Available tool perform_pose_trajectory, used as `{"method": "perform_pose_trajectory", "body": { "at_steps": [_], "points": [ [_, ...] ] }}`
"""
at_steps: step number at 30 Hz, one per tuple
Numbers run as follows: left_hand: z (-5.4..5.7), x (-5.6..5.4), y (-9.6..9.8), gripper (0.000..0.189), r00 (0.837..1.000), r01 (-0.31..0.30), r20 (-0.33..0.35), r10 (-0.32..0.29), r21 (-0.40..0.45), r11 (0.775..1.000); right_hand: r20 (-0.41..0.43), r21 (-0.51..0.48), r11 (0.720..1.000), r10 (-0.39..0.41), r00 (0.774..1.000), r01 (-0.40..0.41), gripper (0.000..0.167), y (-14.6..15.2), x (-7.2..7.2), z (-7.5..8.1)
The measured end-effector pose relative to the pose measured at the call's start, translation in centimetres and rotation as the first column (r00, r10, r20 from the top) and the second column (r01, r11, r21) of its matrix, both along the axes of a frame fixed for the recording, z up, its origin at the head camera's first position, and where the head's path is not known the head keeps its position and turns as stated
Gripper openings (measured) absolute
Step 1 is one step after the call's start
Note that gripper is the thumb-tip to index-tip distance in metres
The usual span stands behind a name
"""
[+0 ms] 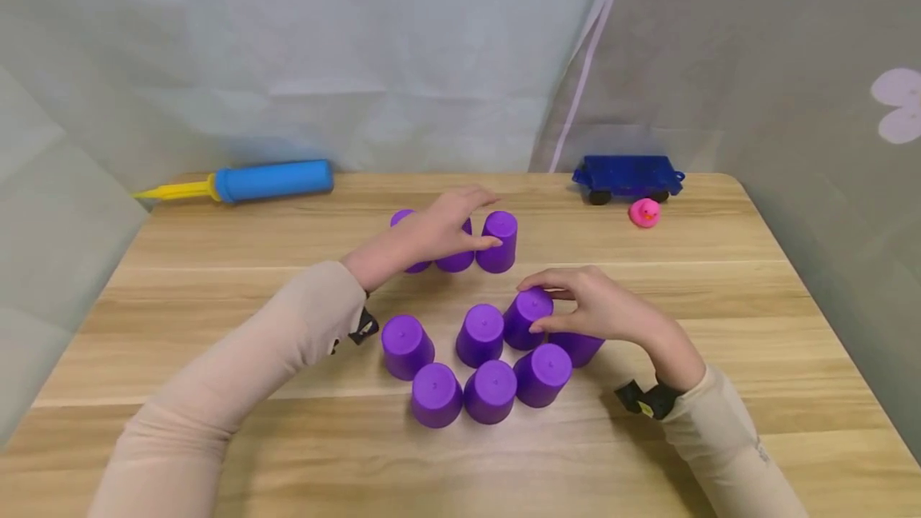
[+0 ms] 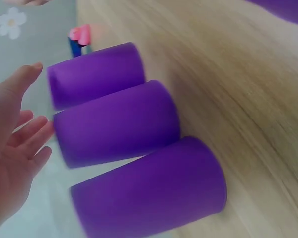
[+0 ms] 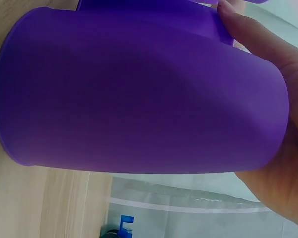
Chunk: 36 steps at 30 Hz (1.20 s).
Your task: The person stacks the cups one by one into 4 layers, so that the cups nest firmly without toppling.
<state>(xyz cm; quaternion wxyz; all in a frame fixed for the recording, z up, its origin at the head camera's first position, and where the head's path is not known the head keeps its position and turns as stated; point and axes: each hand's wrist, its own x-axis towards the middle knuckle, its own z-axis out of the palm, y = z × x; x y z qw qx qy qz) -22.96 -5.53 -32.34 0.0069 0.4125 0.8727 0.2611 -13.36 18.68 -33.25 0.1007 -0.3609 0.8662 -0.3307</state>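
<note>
Several purple cups stand upside down on the wooden table. Three form a back row, and my left hand (image 1: 442, 224) reaches over it with thumb and fingers spread about the top of the rightmost cup (image 1: 500, 242). In the left wrist view the fingers are apart, right by the cups' closed ends. My right hand (image 1: 604, 304) holds a cup (image 1: 534, 306) in the front group between thumb and fingers. Under that hand stands another cup (image 1: 576, 348), partly hidden; a cup (image 3: 139, 94) fills most of the right wrist view.
Nearer the front stand more cups, including a left one (image 1: 406, 348) and a front one (image 1: 492, 392). A blue and yellow hand pump (image 1: 273, 181) lies at the back left. At the back right are a blue toy wagon (image 1: 627, 174) and a pink rubber duck (image 1: 644, 213).
</note>
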Motion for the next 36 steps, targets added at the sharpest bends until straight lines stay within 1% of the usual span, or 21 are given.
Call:
{"method": "perform_pose_trajectory", "body": {
  "at_steps": [4, 6, 9, 12, 14, 16, 19, 20, 22, 25, 27, 29, 30, 32, 34, 36],
  "points": [
    [1.1, 1.3, -1.5, 0.055, 0.999, -0.026, -0.020, 0.027, 0.058, 0.998, 0.027, -0.010, 1.000, -0.003, 1.000, 0.004, 0.042, 0.0, 0.0, 0.1],
    [1.5, 2.2, -2.5, 0.050, 0.998, -0.036, -0.041, 0.040, 0.099, 0.994, 0.031, -0.008, 1.000, -0.003, 1.000, 0.004, 0.042, 0.0, 0.1, 0.2],
    [1.7, 4.1, -4.1, 0.044, 0.996, -0.056, -0.066, 0.067, 0.156, 0.986, 0.025, -0.004, 1.000, -0.014, 1.000, 0.014, 0.042, 0.1, 0.2, 0.0],
    [1.6, 6.5, -5.7, 0.039, 0.992, -0.088, -0.074, 0.105, 0.205, 0.975, 0.010, 0.008, 1.000, -0.026, 1.000, 0.026, 0.042, 0.2, 0.4, 0.0],
    [1.3, 8.1, -6.8, 0.038, 0.989, -0.121, -0.055, 0.137, 0.231, 0.965, -0.007, 0.018, 0.999, -0.031, 0.999, 0.031, 0.043, 0.3, 0.6, 0.1],
    [1.0, 9.8, -7.7, 0.037, 0.985, -0.166, -0.013, 0.174, 0.237, 0.957, -0.024, 0.032, 0.999, -0.028, 0.999, 0.029, 0.043, 0.3, 0.8, 0.2],
    [0.5, 12.0, -8.5, 0.039, 0.973, -0.232, 0.066, 0.223, 0.216, 0.949, -0.073, 0.063, 0.998, -0.022, 0.997, 0.027, 0.044, 0.2, 0.9, 0.2],
    [0.3, 12.6, -8.6, 0.040, 0.967, -0.251, 0.091, 0.237, 0.201, 0.947, -0.083, 0.072, 0.997, -0.020, 0.996, 0.026, 0.044, 0.1, 0.9, 0.2],
    [0.0, 13.7, -8.7, 0.041, 0.959, -0.274, 0.121, 0.255, 0.174, 0.946, -0.102, 0.086, 0.996, -0.015, 0.995, 0.024, 0.044, 0.1, 0.9, 0.3],
    [-0.5, 14.7, -8.8, 0.041, 0.955, -0.284, 0.138, 0.263, 0.161, 0.945, -0.121, 0.114, 0.993, -0.008, 0.993, 0.021, 0.045, 0.1, 1.1, 0.3],
    [-0.8, 15.1, -8.8, 0.040, 0.954, -0.288, 0.134, 0.268, 0.164, 0.944, -0.138, 0.137, 0.991, 0.005, 0.990, 0.014, 0.046, 0.1, 1.1, 0.3],
    [-1.0, 15.3, -8.8, 0.040, 0.950, -0.301, 0.142, 0.278, 0.175, 0.938, -0.165, 0.155, 0.988, 0.028, 0.986, -0.002, 0.047, 0.1, 1.1, 0.3],
    [-1.1, 15.4, -8.9, 0.041, 0.945, -0.312, 0.159, 0.286, 0.182, 0.932, -0.179, 0.160, 0.987, 0.040, 0.983, -0.011, 0.047, 0.1, 1.1, 0.3],
    [-1.2, 15.4, -9.0, 0.043, 0.930, -0.345, 0.203, 0.306, 0.196, 0.918, -0.205, 0.146, 0.988, 0.071, 0.976, -0.041, 0.048, 0.2, 0.9, 0.3],
    [-1.2, 15.3, -9.1, 0.045, 0.915, -0.373, 0.248, 0.320, 0.209, 0.904, -0.248, 0.126, 0.989, 0.102, 0.963, -0.072, 0.048, 0.3, 0.6, 0.2],
    [-1.3, 15.2, -9.2, 0.046, 0.900, -0.394, 0.288, 0.326, 0.223, 0.892, -0.293, 0.108, 0.991, 0.109, 0.950, -0.080, 0.048, 0.5, 0.4, 0.2]
  ]
}}
